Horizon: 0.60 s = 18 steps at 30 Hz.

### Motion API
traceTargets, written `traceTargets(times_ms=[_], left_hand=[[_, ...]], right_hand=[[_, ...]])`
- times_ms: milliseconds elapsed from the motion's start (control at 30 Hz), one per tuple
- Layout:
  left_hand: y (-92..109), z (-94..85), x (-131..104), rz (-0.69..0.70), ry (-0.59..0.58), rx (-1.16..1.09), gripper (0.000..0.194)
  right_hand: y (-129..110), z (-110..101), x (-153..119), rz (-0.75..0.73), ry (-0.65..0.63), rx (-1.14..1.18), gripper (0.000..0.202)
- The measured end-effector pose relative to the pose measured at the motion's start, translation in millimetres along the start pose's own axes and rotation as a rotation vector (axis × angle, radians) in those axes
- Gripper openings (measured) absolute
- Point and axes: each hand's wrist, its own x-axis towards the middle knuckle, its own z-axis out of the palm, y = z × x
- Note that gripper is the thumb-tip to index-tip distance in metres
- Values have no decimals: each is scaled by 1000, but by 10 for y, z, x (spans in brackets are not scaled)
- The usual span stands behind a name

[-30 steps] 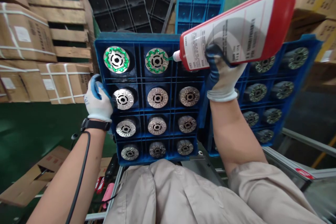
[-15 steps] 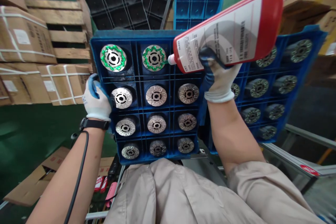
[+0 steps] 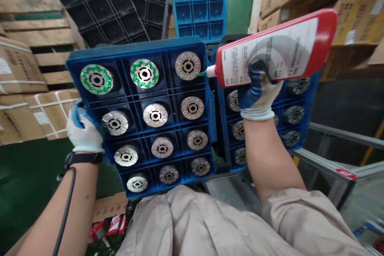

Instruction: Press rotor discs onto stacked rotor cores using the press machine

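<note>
At the bottom of the frame lay the person's beige work clothing (image 3: 210, 224). Left of centre, the gloved left hand (image 3: 83, 130) was closed on the edge of a blue plastic compartment tray (image 3: 136, 50) holding round silver metal discs. Right of centre, the gloved right hand (image 3: 259, 92) was clamped around a red squeeze bottle with a white label (image 3: 276, 48), its nozzle touching the top-right disc (image 3: 188, 65). Two discs at the upper left (image 3: 96, 79) bore green rings. Behind stood brown cardboard boxes (image 3: 18, 64).

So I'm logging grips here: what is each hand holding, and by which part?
Right hand grips the red bottle around its body. Left hand holds the blue tray by its left edge.
</note>
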Motion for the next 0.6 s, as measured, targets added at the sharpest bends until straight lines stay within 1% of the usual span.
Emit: traceTargets(times_ms=[33, 133, 233, 300, 433, 500, 600], left_hand=[[2, 0, -8, 4, 11, 2, 45], [49, -4, -46, 22, 39, 6, 46], [94, -11, -67, 33, 70, 23, 44], [106, -15, -66, 32, 78, 37, 42], [106, -18, -66, 20, 78, 31, 44], [99, -13, -79, 11, 76, 16, 45], [73, 8, -102, 4, 75, -13, 44]], right_hand=[[25, -12, -2, 10, -8, -11, 54], [89, -10, -14, 55, -92, -25, 51], [89, 11, -31, 61, -115, -12, 61], [50, 3, -40, 84, -143, -48, 63], [-62, -37, -38, 153, -275, -135, 50], [-93, -24, -28, 138, -276, -112, 46], [-82, 35, -13, 131, -227, -15, 54]])
